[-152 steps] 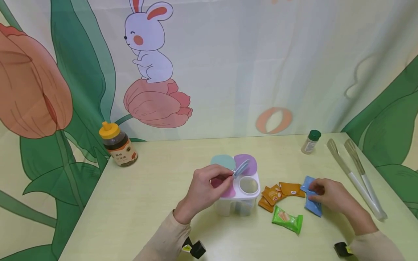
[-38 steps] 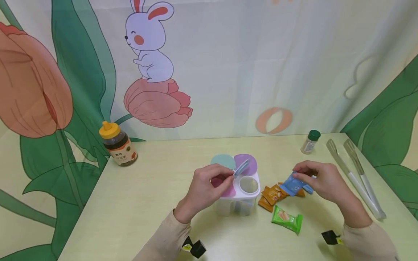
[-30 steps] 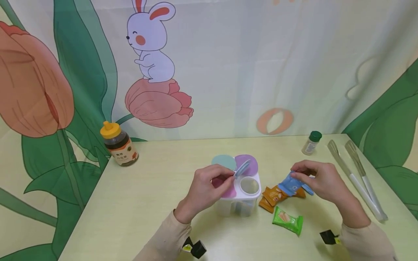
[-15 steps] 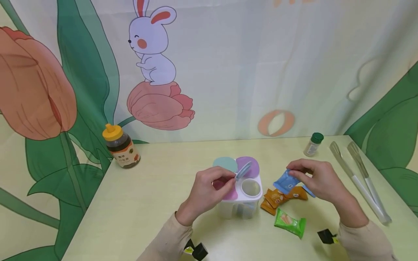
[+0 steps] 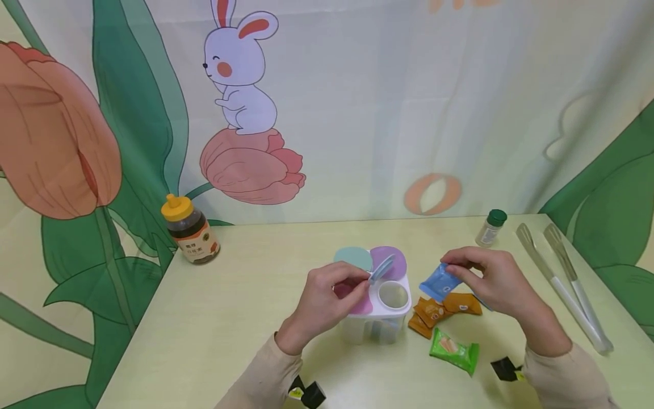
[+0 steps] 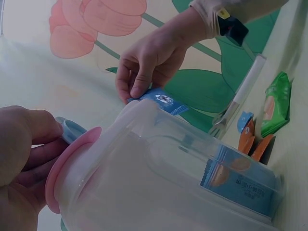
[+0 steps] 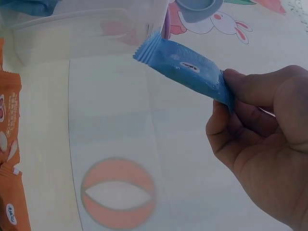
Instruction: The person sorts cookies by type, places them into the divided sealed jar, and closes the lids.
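My left hand [image 5: 327,301] pinches a small pale blue lid [image 5: 382,268] and holds it tilted up from a clear box [image 5: 375,332] with several coloured round lids. Beside that lid, a round opening [image 5: 393,295] in the white top lies uncovered. Through the box wall, the left wrist view shows a blue packet [image 6: 240,180] inside. My right hand [image 5: 487,281] pinches another blue snack packet [image 5: 439,283] by one end, raised just right of the box. Below it lie several orange packets [image 5: 462,303] and a green packet [image 5: 455,353].
A honey bottle [image 5: 196,241] with a yellow cap stands at the back left. At the back right are a small green-capped spice bottle [image 5: 490,228] and long white-handled tongs [image 5: 587,309]. A printed curtain [image 5: 347,142] hangs behind the table.
My right hand has picked up a blue packet from the table and carried it left, over the orange packets toward the box. My left hand stays on the raised lid.
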The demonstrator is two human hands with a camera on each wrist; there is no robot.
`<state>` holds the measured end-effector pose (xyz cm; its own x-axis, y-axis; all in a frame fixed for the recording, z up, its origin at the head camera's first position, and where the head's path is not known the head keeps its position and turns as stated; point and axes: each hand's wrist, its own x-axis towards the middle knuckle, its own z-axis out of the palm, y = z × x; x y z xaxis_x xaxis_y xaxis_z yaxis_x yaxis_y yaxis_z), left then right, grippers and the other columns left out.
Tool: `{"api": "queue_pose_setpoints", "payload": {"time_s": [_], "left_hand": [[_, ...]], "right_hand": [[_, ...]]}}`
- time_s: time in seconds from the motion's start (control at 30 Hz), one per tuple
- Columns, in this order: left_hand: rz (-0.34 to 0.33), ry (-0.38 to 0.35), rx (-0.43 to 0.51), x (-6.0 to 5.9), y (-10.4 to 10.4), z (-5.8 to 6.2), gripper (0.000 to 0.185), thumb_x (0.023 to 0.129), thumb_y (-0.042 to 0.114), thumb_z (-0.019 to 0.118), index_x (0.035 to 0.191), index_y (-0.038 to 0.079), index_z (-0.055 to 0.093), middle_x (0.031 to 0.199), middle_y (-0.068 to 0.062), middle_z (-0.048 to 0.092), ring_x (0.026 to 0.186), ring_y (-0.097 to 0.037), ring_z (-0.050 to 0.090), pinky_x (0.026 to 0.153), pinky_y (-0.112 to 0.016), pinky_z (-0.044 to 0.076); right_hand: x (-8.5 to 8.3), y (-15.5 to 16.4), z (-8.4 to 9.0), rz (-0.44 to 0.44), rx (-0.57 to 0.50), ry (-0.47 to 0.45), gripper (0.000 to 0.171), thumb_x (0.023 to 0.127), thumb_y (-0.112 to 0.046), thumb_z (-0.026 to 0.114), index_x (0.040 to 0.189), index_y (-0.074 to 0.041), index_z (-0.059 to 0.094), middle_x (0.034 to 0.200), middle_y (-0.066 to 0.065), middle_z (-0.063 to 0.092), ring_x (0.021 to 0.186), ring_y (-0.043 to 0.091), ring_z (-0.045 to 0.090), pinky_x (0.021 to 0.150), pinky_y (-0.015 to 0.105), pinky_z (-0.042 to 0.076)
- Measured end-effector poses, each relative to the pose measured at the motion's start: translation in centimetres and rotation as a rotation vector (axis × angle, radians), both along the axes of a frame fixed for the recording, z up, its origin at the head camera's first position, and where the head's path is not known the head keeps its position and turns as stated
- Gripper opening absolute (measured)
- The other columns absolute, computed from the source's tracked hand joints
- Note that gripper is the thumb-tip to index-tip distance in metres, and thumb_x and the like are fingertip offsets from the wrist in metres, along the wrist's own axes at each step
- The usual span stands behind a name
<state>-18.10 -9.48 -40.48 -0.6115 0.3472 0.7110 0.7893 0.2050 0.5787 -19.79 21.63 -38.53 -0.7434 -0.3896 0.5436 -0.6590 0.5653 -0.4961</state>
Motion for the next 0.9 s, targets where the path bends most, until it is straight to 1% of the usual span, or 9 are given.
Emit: {"api": "queue_pose_setpoints", "payload": {"time_s": [0.13,0.33,0.57,0.77,0.9], "left_hand": [[0.0,0.008,0.005,0.0,0.1,-0.1,0.013,0.082,-0.002,0.073,0.094,0.001,0.073,0.087,-0.009,0.073,0.07,-0.011,0.066,0.061,-0.018,0.057],[0.002,0.023,0.006,0.0,0.1,0.0,0.012,0.082,-0.002,0.073,0.094,0.001,0.073,0.086,-0.008,0.072,0.07,-0.011,0.066,0.06,-0.017,0.056],[0.0,0.002,-0.001,0.0,0.1,0.1,0.011,0.083,-0.001,0.073,0.093,0.002,0.074,0.086,-0.007,0.072,0.071,-0.01,0.066,0.061,-0.018,0.057],[0.006,0.015,0.001,0.0,0.1,0.1,0.012,0.082,-0.002,0.073,0.093,0.001,0.073,0.086,-0.009,0.073,0.071,-0.011,0.066,0.061,-0.017,0.057],[-0.001,0.018,0.002,0.0,0.1,0.1,0.012,0.082,-0.002,0.073,0.094,0.001,0.073,0.086,-0.009,0.073,0.07,-0.012,0.066,0.061,-0.017,0.057]], "right_hand": [[0.1,-0.3,0.2,0.022,-0.007,0.001,0.027,0.078,0.008,0.074,0.096,-0.012,0.074,0.09,-0.001,0.073,0.072,0.003,0.061,0.069,0.009,0.051],[0.0,-0.8,0.6,0.061,-0.02,0.015,0.029,0.077,0.009,0.074,0.097,-0.013,0.073,0.09,-0.001,0.072,0.071,0.003,0.059,0.064,0.01,0.05],[-0.1,-1.4,0.8,0.118,-0.049,0.034,0.031,0.076,0.012,0.074,0.097,-0.011,0.073,0.089,0.002,0.073,0.071,0.005,0.06,0.063,0.011,0.05],[-0.3,-2.1,1.1,0.172,-0.06,0.047,0.031,0.077,0.012,0.074,0.097,-0.012,0.073,0.089,-0.003,0.073,0.071,0.003,0.059,0.06,0.014,0.049],[-0.4,-2.5,1.3,0.188,-0.062,0.065,0.033,0.076,0.012,0.074,0.097,-0.013,0.073,0.089,-0.005,0.073,0.071,0.003,0.059,0.06,0.014,0.049]]}}
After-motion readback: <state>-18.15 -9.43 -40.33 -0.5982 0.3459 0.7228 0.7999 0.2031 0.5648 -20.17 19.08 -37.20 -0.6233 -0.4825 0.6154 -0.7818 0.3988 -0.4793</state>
